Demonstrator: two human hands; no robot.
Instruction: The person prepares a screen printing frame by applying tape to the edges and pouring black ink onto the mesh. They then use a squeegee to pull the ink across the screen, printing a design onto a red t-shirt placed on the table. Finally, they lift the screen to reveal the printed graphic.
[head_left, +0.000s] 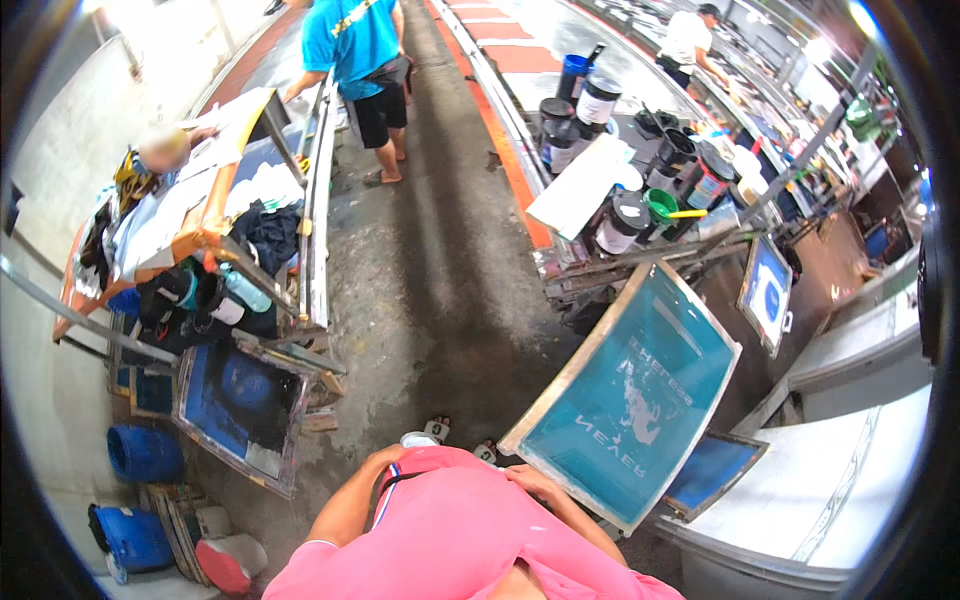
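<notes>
My left hand [384, 457] is at the front of my pink shirt, its fingers mostly hidden by the cloth. Just beyond it shows the rim of a white object [418, 438], perhaps a container; whether I hold it cannot be made out. On the other side, my right hand [528, 480] is close to the lower left edge of a large screen-printing frame [640, 400]. That frame has a pale border and teal mesh with reversed lettering, and stands tilted. The fingers of this hand are also hidden, so a grip on the frame does not show.
A concrete aisle [420, 270] runs ahead between long tables, where a person in a blue shirt [350, 50] stands. Ink tubs [622, 220] crowd the right table corner. Another screen frame [245, 405] leans at left, near blue drums [145, 453]. A white-topped unit [830, 480] stands at right.
</notes>
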